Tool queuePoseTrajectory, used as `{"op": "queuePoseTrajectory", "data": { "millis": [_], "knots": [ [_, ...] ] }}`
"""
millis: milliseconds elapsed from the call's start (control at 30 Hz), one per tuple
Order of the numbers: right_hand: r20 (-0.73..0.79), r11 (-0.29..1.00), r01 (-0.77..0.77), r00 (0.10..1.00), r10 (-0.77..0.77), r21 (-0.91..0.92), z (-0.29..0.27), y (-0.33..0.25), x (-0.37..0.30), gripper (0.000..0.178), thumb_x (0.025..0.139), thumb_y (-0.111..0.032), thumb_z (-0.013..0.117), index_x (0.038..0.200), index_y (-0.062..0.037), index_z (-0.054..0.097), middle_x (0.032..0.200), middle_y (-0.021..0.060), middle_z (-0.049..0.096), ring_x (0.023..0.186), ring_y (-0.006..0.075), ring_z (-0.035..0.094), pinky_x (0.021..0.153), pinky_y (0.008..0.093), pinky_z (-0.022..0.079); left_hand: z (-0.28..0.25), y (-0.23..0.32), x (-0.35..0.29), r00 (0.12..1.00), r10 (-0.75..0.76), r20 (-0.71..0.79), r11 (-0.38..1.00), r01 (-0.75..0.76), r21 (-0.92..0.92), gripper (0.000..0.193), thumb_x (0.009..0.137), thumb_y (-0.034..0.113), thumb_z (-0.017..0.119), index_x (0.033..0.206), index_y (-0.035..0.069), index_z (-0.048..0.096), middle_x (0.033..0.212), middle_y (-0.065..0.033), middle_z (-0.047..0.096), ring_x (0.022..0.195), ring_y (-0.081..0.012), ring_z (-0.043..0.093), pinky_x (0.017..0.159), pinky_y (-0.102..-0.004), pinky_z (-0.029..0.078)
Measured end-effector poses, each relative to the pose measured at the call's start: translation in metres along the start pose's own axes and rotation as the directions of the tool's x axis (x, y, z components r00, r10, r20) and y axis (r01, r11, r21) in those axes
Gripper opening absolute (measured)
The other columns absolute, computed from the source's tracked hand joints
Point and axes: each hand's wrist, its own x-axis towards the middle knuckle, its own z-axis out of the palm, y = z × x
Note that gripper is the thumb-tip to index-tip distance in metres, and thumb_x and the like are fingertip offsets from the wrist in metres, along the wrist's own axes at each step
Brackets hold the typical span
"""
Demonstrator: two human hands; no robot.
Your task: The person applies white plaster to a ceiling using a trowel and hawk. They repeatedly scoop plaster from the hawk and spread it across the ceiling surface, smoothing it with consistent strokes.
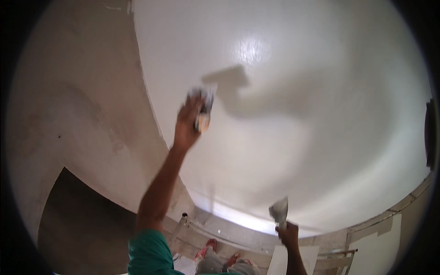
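While the L hand [187, 120] grips a flat tool [207, 103] left of centre, the R hand [288, 234] has its fingers wrapped round a putty knife [279, 211], lower right. If the L wrist tilts, I'd guess the tool's edge could gouge the shiny white wall [284, 137]; a jerk of the R might shed crusted bits. Flat tool's blurred, dark w/ an orangey patch, wall contact unclear; knife looks pale-smeared, approx. upright, blade flared.
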Motion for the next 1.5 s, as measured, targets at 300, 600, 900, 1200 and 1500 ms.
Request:
{"op": "queuePoseTrajectory", "data": {
  "millis": [300,600,900,1200,1500],
  "knots": [
    [0.002,0.942,-0.289,0.956,0.293,0.172,0.01,0.029,-0.097,0.011,0.073,-0.01,0.07,0.074,-0.0014,0.062,0.053,0.0024,0.053,0.041,0.0097,0.049,0.037,0.029,0.038,-0.047,-0.031,0.331,0.968,0.239,-0.074,0.748,-0.135,0.65,0.06,0.086,0.005,0.056,0.142,0.022,0.042,0.143,-0.0115,0.045,0.128,-0.0387,0.043,0.105,-0.0602,0.031],
    [-0.037,0.936,-0.287,0.953,0.3,0.205,0.054,0.052,-0.013,0.014,0.071,-0.01,0.07,0.071,0.0009,0.062,0.054,0.0028,0.056,0.045,0.009,0.051,0.042,0.0288,0.039,0.005,-0.082,0.326,0.979,0.201,-0.023,0.676,-0.122,0.727,0.055,0.087,0.007,0.054,0.14,0.021,0.044,0.144,-0.0105,0.044,0.129,-0.0358,0.045,0.105,-0.0626,0.031],
    [-0.028,0.921,-0.373,0.925,0.378,0.113,0.105,0.13,0.037,0.01,0.075,-0.008,0.067,0.074,-0.0022,0.059,0.053,0.0009,0.052,0.041,0.0083,0.047,0.037,0.0268,0.036,0.117,-0.124,0.035,0.995,0.061,0.077,0.736,-0.097,0.67,0.058,0.086,0.007,0.058,0.14,0.022,0.044,0.145,-0.0094,0.044,0.132,-0.034,0.043,0.109,-0.0609,0.027],
    [-0.038,0.937,-0.347,0.937,0.348,0.04,0.156,0.225,0.084,0.011,0.073,-0.009,0.069,0.074,-0.0008,0.061,0.053,0.002,0.054,0.043,0.0085,0.049,0.039,0.028,0.038,0.207,-0.17,-0.311,0.958,-0.204,0.203,0.855,0.074,0.513,0.074,0.07,0.004,0.072,0.136,0.03,0.05,0.145,-0.0056,0.041,0.133,-0.0396,0.035,0.102,-0.0676,0.025],
    [0.066,0.995,-0.075,0.995,0.071,0.06,0.204,0.225,0.128,0.019,0.077,-0.012,0.069,0.089,0.0019,0.064,0.067,0.0051,0.062,0.054,0.0112,0.057,0.048,0.0264,0.045,0.185,-0.032,-0.591,0.144,-0.876,0.461,0.203,0.976,0.081,0.022,0.081,0.01,0.063,0.1,-0.002,0.064,0.078,-0.0182,0.066,0.068,-0.0283,0.065,0.062,-0.0384,0.051]
  ]
}}
